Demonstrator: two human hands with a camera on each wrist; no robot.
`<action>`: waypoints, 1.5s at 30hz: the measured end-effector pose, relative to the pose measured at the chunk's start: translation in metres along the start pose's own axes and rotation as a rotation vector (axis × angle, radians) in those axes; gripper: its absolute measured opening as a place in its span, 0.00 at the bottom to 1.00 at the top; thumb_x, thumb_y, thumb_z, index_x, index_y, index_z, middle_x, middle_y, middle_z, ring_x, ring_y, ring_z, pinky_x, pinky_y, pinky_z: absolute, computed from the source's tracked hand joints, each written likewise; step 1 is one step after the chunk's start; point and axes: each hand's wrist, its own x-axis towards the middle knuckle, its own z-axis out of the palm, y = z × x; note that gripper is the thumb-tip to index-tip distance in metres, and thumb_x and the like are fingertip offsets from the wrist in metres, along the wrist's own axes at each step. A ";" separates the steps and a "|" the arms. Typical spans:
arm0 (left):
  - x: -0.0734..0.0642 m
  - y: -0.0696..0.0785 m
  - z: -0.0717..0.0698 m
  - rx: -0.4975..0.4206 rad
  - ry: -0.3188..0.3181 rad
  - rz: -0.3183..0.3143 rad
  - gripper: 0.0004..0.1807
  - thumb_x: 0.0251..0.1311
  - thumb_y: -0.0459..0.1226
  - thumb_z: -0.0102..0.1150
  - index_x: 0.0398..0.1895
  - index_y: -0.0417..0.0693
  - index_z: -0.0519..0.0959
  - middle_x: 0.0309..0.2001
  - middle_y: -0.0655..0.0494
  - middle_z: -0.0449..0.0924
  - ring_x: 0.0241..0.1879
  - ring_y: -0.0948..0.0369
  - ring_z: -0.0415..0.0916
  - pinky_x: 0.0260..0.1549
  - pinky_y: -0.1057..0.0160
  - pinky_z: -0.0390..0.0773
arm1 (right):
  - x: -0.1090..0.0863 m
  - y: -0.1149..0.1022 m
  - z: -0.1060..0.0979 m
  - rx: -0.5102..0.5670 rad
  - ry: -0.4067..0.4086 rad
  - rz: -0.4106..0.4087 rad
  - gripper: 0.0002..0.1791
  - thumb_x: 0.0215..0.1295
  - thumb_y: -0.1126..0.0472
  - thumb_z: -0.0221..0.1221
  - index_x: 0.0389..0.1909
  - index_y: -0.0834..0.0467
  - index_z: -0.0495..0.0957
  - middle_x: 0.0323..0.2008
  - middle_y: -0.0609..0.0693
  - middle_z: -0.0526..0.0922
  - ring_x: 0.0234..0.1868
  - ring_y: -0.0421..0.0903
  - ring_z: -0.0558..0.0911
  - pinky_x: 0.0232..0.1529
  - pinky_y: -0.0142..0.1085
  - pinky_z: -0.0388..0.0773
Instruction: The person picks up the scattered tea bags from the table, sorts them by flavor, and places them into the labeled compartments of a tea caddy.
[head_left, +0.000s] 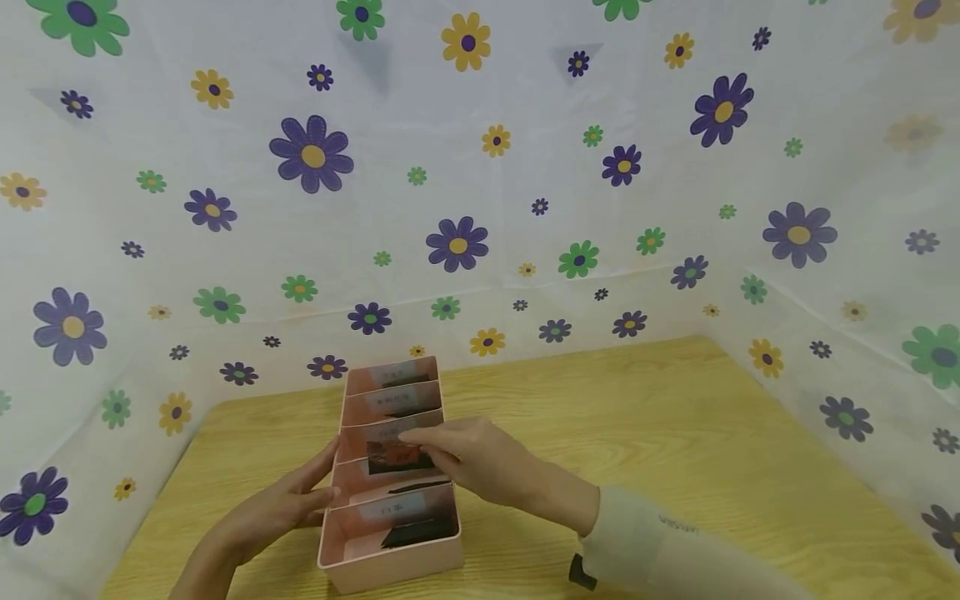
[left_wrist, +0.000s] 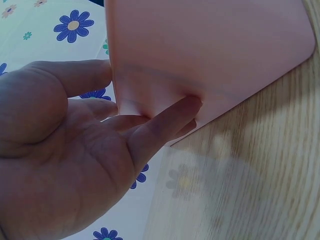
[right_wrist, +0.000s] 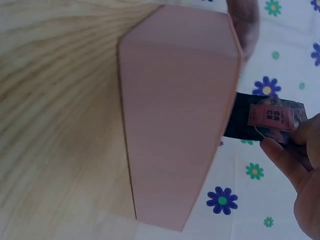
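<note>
A long pink box with several compartments stands on the table. My left hand rests against its left side, with fairly straight fingertips touching the outer wall and the thumb at the rim. Above the middle compartments my right hand pinches a dark tea bag packet by its edge. A red tag and a pale string are pictured on this packet in the right wrist view. Its lower end is hidden behind the box wall there.
Dark packets lie in the front compartment, and other dark pieces show in compartments farther back. Pale labels mark the dividers. Wooden tabletop extends to the right. Flower-patterned sheeting encloses the back and sides.
</note>
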 end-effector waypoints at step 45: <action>0.000 -0.005 0.000 0.078 0.142 -0.001 0.42 0.82 0.44 0.45 0.84 0.43 0.34 0.81 0.32 0.31 0.67 0.36 0.69 0.59 0.43 0.78 | -0.019 0.006 0.002 -0.189 -0.332 0.171 0.20 0.80 0.62 0.53 0.69 0.60 0.75 0.69 0.57 0.75 0.73 0.54 0.70 0.74 0.44 0.64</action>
